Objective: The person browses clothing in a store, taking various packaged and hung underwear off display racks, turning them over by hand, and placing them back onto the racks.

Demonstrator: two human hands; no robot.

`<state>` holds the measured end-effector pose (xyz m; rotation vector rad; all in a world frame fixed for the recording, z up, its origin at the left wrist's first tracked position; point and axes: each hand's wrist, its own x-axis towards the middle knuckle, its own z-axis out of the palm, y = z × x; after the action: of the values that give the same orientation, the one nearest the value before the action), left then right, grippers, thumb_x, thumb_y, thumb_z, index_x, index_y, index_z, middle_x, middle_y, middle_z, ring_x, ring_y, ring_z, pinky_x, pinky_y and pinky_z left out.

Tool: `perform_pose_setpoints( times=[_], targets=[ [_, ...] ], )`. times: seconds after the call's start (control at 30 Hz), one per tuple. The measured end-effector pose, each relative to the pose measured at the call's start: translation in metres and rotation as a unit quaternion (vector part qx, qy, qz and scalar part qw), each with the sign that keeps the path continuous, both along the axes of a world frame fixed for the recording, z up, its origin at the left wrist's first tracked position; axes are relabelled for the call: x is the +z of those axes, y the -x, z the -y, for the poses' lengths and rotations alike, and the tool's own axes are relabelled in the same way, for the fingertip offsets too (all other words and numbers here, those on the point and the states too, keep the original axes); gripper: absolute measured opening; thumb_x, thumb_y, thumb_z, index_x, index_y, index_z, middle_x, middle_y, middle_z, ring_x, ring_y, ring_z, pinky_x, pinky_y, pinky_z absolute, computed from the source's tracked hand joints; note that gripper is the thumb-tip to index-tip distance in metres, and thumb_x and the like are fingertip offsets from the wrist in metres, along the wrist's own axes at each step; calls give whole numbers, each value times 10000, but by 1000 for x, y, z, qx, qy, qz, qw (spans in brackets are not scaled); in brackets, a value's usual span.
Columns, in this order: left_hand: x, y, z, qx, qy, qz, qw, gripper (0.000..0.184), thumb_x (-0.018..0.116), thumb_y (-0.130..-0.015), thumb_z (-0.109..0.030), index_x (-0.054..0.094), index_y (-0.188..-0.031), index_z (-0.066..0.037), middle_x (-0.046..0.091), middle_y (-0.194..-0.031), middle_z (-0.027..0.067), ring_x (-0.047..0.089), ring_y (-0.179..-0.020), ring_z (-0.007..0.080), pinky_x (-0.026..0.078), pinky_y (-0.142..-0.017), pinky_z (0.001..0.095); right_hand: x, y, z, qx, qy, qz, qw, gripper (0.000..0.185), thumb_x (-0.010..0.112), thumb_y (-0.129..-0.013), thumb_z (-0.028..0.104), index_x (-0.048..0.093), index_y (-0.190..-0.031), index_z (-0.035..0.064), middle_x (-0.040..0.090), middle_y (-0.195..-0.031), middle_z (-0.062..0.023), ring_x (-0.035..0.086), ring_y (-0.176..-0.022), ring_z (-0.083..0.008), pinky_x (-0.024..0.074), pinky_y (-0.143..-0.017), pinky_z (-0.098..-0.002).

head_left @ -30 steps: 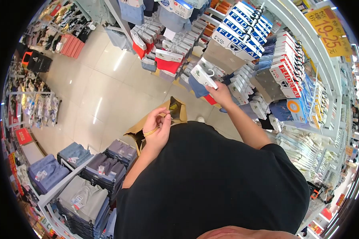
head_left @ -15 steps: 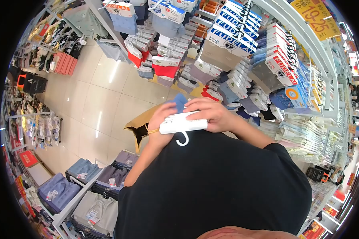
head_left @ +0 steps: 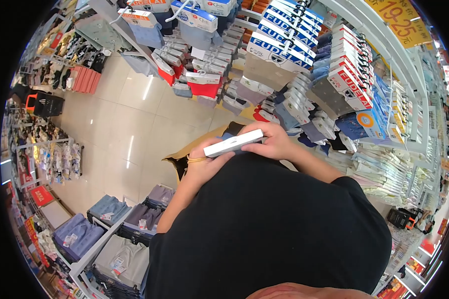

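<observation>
So the pack [head_left: 233, 143] was up in front of the chest, right between the two hands, with a narrow white side facing the camera and a bit of blue cloth [head_left: 226, 135] poking out on the far side. The left hand [head_left: 205, 162] was closed on the left end, thumb lying along the near edge, and the right hand [head_left: 274, 142] had the other end pinched, thumb on the near edge and fingers round the far side. The middle was left uncovered, and the whole thing sat kinda slanted, right end further up the view than the left. A yellow band [head_left: 197, 160] was looped round the left hand by the wrist. The paper bag [head_left: 197, 141] was just past the hands, partly hidden by them, and the black shirt [head_left: 274, 224] was right below. Up and to the right hung the blue-topped packs [head_left: 279, 55] and the red-topped packs [head_left: 351, 88], well apart from the grip. Folded grey clothes [head_left: 120, 255] were stacked down on the left, over the shiny floor [head_left: 117, 122].
</observation>
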<state>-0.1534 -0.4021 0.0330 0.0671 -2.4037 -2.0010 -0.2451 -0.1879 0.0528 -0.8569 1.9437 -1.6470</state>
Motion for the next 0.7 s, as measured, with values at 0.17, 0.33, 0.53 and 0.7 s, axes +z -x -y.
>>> perform_pose_setpoints(
  times=[0.17, 0.33, 0.53, 0.7],
  targets=[
    [-11, 0, -5, 63, -83, 26, 994, 319, 740, -803, -54, 603, -1091, -48, 635, -788, -2, 535, -646, 31, 436, -581, 194, -25, 16, -44, -96, 81, 122, 985, 330, 741, -803, 86, 581, -1085, 26, 630, -957, -32, 579, -869, -89, 466, -775, -248],
    [-13, -4, -6, 150, -98, 18, 984, 280, 645, -869, 1, 552, -1133, -17, 621, -998, 48, 495, -599, 12, 444, -554, 168, -67, 44, -90, -277, 34, 125, 952, 233, 701, -845, 150, 599, -1011, 23, 643, -872, -18, 586, -799, -82, 468, -732, -248],
    [-17, -10, -15, 161, -77, 6, 984, 253, 597, -891, 21, 538, -1136, -4, 618, -1021, 62, 501, -623, 17, 473, -561, 176, -92, 63, -92, -310, -189, 15, 932, 314, 715, -834, 209, 609, -1019, -22, 688, -851, -102, 620, -767, -116, 489, -702, -273],
    [-18, -15, -25, 178, -73, -5, 981, 246, 590, -898, 14, 537, -1137, -6, 615, -1014, 72, 514, -642, 31, 487, -575, 187, -101, 74, -74, -265, -138, 34, 954, 378, 714, -828, 243, 602, -1069, -25, 692, -887, -141, 658, -799, -189, 503, -729, -312]
  ],
)
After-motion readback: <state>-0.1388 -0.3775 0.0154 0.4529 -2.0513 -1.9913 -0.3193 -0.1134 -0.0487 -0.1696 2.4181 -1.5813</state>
